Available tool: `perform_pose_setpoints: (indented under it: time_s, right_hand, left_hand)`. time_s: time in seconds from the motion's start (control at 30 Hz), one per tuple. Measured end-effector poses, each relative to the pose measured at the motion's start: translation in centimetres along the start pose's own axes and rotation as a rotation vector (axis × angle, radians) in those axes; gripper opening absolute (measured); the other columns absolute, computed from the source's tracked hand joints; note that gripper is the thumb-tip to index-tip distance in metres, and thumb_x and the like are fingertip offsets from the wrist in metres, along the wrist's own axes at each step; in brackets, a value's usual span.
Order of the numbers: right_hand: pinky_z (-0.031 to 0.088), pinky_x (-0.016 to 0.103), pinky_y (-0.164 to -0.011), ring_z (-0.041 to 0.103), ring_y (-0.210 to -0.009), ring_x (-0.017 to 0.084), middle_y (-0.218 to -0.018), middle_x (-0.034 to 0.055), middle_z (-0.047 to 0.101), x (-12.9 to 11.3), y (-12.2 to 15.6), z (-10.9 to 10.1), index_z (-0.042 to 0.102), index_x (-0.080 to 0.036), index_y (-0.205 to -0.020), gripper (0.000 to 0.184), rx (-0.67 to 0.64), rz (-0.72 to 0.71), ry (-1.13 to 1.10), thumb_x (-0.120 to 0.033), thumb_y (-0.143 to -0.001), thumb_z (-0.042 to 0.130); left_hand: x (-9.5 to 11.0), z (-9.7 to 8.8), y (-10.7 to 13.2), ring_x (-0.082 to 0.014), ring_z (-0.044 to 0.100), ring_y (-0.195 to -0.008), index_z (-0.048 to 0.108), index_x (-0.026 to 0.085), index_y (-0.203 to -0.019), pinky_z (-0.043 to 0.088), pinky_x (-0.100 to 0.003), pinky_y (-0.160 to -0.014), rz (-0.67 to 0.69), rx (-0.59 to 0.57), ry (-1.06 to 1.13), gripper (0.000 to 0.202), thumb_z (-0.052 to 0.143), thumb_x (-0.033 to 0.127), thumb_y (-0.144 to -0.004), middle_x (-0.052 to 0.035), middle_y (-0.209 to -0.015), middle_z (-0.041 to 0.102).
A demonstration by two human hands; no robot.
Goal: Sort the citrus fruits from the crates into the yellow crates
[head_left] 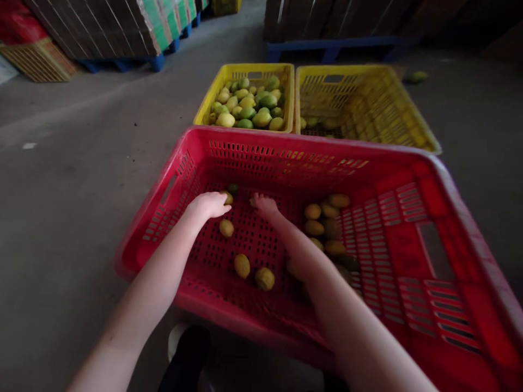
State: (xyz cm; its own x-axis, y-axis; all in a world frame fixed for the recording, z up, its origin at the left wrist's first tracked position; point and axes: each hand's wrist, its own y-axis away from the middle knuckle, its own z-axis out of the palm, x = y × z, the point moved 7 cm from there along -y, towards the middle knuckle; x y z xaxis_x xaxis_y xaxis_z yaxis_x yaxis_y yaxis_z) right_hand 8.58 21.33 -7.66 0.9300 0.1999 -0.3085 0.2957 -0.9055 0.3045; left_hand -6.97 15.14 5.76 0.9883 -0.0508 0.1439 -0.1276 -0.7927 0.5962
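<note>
No lettering, label, brand, number or sign can be read on the red plastic crate [408, 239], the left yellow crate [290, 98], the right yellow crate [368, 103], the green-and-white side [167, 24] of the stack at upper left, or the dark stack [339, 19] at upper right.

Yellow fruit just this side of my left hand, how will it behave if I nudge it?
The yellow fruit is slightly oval, so it would probably roll unevenly. With no other fruit against it, little should stop it, though the slotted crate floor may slow it.
</note>
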Motion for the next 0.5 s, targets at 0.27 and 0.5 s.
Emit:
perform_pose_setpoints:
  time_s: [0.27, 0.5]
  right_hand:
    - [0.056, 0.031, -0.065, 0.064, -0.075, 0.019, -0.085, 0.0026, 0.067, 4.1, 11.0, -8.7, 0.059, -0.021, -0.093, 0.019, 0.046, 0.210, -1.222, -0.025, -0.077, 0.068]
    - [0.048, 0.020, -0.046, 0.059, -0.058, 0.011, -0.070, 0.0011, 0.062, 6.7, 18.8, -13.0, 0.058, -0.019, -0.081, 0.017, 0.174, 0.465, -1.866, -0.025, -0.092, 0.048]
  left_hand:
    - [3.4, 6.4, -2.3, -0.0378, 0.055, -0.128, 0.069, 0.017, -0.116, 0.039, -0.045, -0.108, 0.076, -0.225, -0.021, 0.035, 0.063, 0.038, -0.087, -0.0175, -0.131, 0.065]
    - [8.6, 14.3, -2.2, -0.0328, 0.062, -0.117, 0.073, 0.025, -0.093, 0.044, -0.043, -0.106, 0.223, -0.370, 0.019, 0.022, 0.077, 0.022, -0.072, -0.0065, -0.100, 0.076]
